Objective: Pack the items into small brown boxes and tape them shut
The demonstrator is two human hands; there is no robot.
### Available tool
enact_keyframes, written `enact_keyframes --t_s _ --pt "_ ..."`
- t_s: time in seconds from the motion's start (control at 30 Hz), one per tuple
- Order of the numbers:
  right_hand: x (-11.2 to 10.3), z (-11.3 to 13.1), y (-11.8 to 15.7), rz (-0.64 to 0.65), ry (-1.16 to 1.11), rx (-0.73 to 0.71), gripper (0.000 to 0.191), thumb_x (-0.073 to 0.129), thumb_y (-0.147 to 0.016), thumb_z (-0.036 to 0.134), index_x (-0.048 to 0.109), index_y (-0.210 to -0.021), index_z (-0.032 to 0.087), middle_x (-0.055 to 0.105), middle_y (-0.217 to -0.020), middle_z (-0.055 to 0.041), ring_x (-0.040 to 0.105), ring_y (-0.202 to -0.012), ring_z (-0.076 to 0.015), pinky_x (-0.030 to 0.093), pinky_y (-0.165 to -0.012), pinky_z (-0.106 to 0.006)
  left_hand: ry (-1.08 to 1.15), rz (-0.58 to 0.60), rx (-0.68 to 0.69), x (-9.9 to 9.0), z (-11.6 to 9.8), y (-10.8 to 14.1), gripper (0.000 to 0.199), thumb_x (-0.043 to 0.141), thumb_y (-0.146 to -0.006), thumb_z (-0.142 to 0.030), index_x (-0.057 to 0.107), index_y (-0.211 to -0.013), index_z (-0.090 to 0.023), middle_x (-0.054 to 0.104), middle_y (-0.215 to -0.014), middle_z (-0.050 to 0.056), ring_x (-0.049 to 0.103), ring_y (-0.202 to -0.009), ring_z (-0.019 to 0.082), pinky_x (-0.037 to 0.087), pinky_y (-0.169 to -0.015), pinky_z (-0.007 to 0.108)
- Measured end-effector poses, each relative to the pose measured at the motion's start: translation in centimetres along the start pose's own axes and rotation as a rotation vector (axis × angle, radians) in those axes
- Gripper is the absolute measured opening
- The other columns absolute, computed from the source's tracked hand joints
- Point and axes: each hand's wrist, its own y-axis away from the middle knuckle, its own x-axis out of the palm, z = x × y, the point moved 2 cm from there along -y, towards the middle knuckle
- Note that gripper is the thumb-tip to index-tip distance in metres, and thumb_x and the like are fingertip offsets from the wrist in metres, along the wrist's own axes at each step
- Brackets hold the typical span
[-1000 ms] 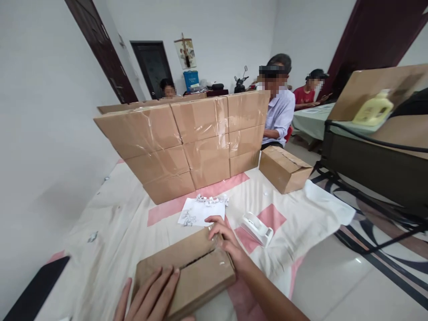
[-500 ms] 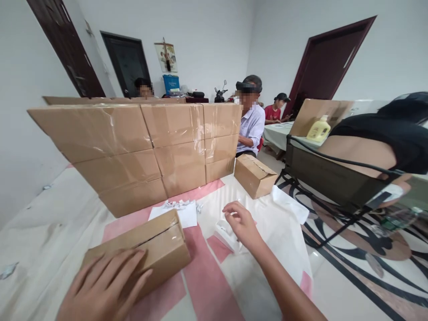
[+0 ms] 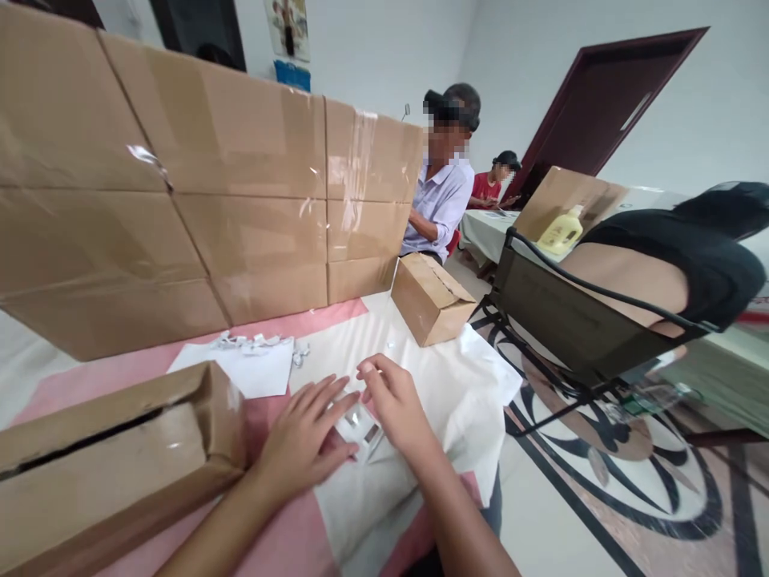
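My left hand [image 3: 306, 437] lies at the left side of a small white plastic-looking object [image 3: 359, 429] on the cloth. Its fingers are spread and its thumb reaches to the object's near edge. Over the far right side of the same object is my right hand [image 3: 397, 401], with fingers loosely bent and nothing visible held in them. The hands partly cover the object, so its exact kind is unclear. To the left of my left hand sits a closed brown cardboard box [image 3: 138, 449] with a slit along its top.
Small white pieces [image 3: 246, 343] lie on and beside a white paper sheet [image 3: 264, 377]. Stacked, taped cartons [image 3: 252, 184] form a wall behind. A smaller carton [image 3: 429, 300] stands at the table's right. A person [image 3: 441, 192] sits beyond; another occupies a folding chair [image 3: 558, 320].
My left hand has left the cardboard box and moved right to the white object. My right hand stays near the object, its fingers now lower over it. The view has shifted closer and turned.
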Motion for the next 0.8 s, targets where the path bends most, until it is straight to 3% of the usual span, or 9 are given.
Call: enact_keyframes --t_s 0.27,0.37,0.57,0.8 --pt "0.5 -1.1 0.9 0.008 0.188 -0.037 0.034 0.044 -0.105 0.043 0.063 -0.088 0.021 0.069 -0.083 -0.0007 0.063 -0.073 -0.0148 0.041 -0.068 -0.026 0.044 0.014 -0.067 0.3 -0.2 0.6 0.073 0.063 -0.090 -0.059 0.046 -0.153 -0.027 0.054 -0.153 0.010 0.059 -0.129 0.030 0.050 -0.103 0.041" --pt "0.1 -1.0 1.2 -0.008 0.225 0.002 0.034 0.043 -0.104 0.048 0.064 -0.094 0.023 0.070 -0.081 -0.0005 0.064 -0.072 -0.0161 0.041 -0.069 -0.027 0.021 0.023 -0.069 0.4 -0.2 0.6 0.078 0.064 -0.087 -0.063 0.044 -0.153 -0.027 0.054 -0.153 0.011 0.060 -0.128 0.030 0.051 -0.101 0.041" --pt "-0.4 -0.5 1.3 -0.040 0.301 0.096 0.038 0.044 -0.103 0.056 0.064 -0.104 0.024 0.073 -0.083 -0.0030 0.070 -0.082 -0.0208 0.044 -0.078 -0.031 0.019 0.038 -0.089 0.4 -0.2 0.9 0.075 0.068 -0.087 -0.057 0.045 -0.152 -0.027 0.052 -0.154 0.011 0.059 -0.129 0.031 0.052 -0.102 0.042" --pt "0.3 -1.2 0.9 0.034 0.092 0.115 0.036 0.046 -0.102 0.052 0.061 -0.112 0.021 0.071 -0.090 -0.0015 0.062 -0.052 -0.0100 0.049 -0.058 -0.025 0.040 0.043 -0.112 0.5 -0.2 0.9 0.074 0.068 -0.086 -0.056 0.046 -0.151 -0.027 0.053 -0.154 0.010 0.058 -0.131 0.032 0.053 -0.102 0.044"
